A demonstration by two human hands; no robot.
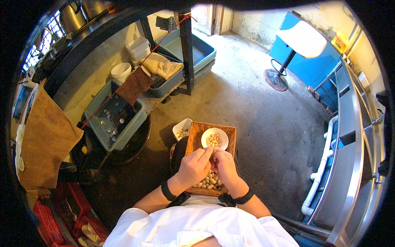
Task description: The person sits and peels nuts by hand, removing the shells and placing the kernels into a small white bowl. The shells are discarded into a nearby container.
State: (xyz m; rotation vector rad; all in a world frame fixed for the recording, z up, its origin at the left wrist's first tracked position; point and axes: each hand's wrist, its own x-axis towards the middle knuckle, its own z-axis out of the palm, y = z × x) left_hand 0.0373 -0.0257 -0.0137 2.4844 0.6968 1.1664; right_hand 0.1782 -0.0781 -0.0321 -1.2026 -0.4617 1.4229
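A wicker basket [193, 136] rests on my lap. Unshelled peanuts [209, 182] lie in its near end, beneath my wrists. At its far end sits a white bowl [224, 136] with shelled peanut kernels [213, 140] inside. My left hand [195, 163] and my right hand [226, 165] meet at the bowl's near rim, fingertips pinched together on what looks like a peanut, mostly hidden by the fingers. Left of the basket, a white plastic container [178, 126] holds bits that look like peanut shells.
A grey plastic tub [129, 132] with shells in water stands at the left, a brown cloth [135, 85] hanging over it. Red plastic crates [46, 216] are at lower left. Stainless-steel sinks [339, 185] with white pipes [318, 176] line the right. A round-based stand [276, 79] is farther off.
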